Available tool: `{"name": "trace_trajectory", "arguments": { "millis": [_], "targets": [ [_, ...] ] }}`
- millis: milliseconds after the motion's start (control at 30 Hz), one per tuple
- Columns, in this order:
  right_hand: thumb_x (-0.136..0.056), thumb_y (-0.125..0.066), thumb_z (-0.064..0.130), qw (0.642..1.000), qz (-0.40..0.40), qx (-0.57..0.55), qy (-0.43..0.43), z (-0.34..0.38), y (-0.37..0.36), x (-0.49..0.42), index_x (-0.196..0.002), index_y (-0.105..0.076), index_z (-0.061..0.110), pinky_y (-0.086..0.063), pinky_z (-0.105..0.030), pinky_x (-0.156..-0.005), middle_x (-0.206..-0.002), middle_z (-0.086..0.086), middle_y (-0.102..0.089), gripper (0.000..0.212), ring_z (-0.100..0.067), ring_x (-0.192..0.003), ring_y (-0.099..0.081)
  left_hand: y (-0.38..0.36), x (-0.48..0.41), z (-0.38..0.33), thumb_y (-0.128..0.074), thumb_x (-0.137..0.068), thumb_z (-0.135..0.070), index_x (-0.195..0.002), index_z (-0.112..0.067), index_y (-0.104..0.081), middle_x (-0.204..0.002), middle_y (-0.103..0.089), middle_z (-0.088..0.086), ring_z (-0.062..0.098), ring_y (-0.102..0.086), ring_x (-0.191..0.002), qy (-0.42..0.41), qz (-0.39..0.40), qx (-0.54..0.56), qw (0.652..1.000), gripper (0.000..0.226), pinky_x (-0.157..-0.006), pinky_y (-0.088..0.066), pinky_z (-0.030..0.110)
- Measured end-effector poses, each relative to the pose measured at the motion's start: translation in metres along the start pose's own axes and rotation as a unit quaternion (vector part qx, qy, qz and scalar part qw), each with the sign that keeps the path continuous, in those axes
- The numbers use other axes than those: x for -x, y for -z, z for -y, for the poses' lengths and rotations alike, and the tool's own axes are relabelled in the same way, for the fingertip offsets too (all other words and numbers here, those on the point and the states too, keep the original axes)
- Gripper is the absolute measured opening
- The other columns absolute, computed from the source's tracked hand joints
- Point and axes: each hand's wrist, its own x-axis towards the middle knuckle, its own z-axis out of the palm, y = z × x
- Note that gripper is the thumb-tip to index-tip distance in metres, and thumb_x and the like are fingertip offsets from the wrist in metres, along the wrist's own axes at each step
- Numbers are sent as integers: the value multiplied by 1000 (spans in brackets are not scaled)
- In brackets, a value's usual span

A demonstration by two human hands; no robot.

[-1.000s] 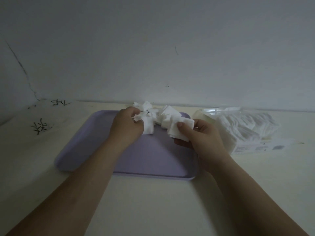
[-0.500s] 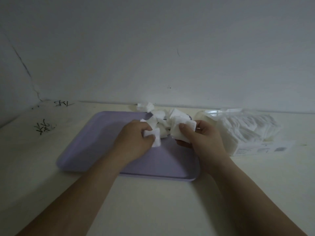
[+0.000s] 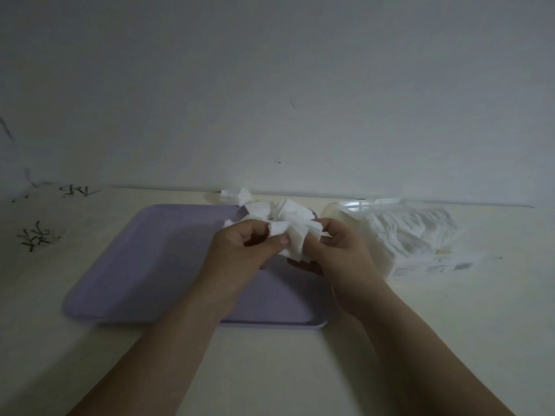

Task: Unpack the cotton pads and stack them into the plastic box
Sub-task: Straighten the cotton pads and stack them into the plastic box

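Note:
Both hands meet above the far right part of a lilac tray (image 3: 156, 259). My left hand (image 3: 240, 250) pinches white cotton pads (image 3: 295, 241) between thumb and fingers. My right hand (image 3: 339, 250) curls round the same small bunch from the right. Several loose pads (image 3: 270, 207) lie in a heap at the tray's far edge. To the right lies a clear plastic pack of cotton pads (image 3: 411, 232), still holding several. A clear plastic box (image 3: 360, 204) shows partly behind the pack.
The cream table (image 3: 270, 370) ends at a pale wall (image 3: 270, 85) just behind the tray. Black scribbles (image 3: 39, 235) mark the table at the far left.
My left hand has moved right with its pad and joined my right hand, so both now hold one bunch of pads. The view has shifted slightly.

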Motion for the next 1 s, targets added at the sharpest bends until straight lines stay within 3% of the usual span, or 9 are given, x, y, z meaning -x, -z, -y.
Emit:
{"name": "trace_trajectory", "arguments": {
  "millis": [67,267,467,567,700,833,900,1000],
  "targets": [
    [-103,-60,1,999,27,15,15,-1,0,0,-111,-74,6,-62,-46,-89,-102,-20,-79,16,-28,-96,-76,-1,3,0,-81,-89,-19,-88,-9,-79,-68,-59,0,11,-46,-64,-3,-3,2,1000,10,-60,-40,26],
    [-108,-54,10,997,71,24,20,-2,-3,0,-121,-75,6,-61,-41,-96,-115,-14,-79,24,-23,-110,-74,-2,4,-2,-75,-93,-10,-90,1,-77,-57,-55,-16,-4,-44,-54,-37,-20,-16,999,12,-56,-37,10],
    [-110,-51,12,995,83,47,-1,-3,-3,0,-121,-75,9,-60,-45,-98,-118,-12,-78,27,-27,-117,-72,0,3,1,-78,-91,-10,-93,-1,-77,-66,-66,-7,-3,-51,-56,-22,-28,17,999,10,-57,-40,11],
    [-111,-46,7,995,91,40,-19,-1,-4,0,-125,-73,5,-60,-44,-100,-121,-14,-77,30,-29,-120,-71,-1,4,2,-82,-88,-10,-91,-3,-77,-78,-75,4,3,-61,-68,-25,-24,4,999,9,-65,-46,14],
    [-108,-44,4,996,82,22,-40,3,-4,0,-123,-74,5,-58,-51,-102,-121,-16,-76,33,-33,-121,-70,0,5,1,-84,-86,-13,-90,-5,-78,-82,-74,11,7,-60,-73,-22,-26,-16,999,11,-66,-46,15],
    [-101,-61,35,995,88,-1,-43,8,-5,2,-118,-77,12,-59,-51,-99,-119,-15,-77,33,-30,-116,-72,-2,5,-8,-86,-84,-16,-84,-8,-72,-76,-70,-1,7,-60,-69,-4,-34,-36,999,16,-65,-47,16],
    [-100,-70,24,996,80,34,3,10,-8,6,-118,-75,10,-61,-45,-93,-116,-16,-77,23,-28,-111,-73,-4,4,-14,-88,-82,-18,-86,-11,-71,-76,-72,-4,6,-62,-68,8,-46,-48,998,19,-64,-49,17],
    [-104,-61,5,999,27,34,26,17,-8,10,-116,-71,7,-63,-39,-78,-103,-14,-79,16,-27,-95,-77,-9,3,-25,-89,-73,-32,-105,-24,-71,-97,-77,-6,10,-73,-83,15,-43,-79,996,37,-76,-59,25]
  ]
}}
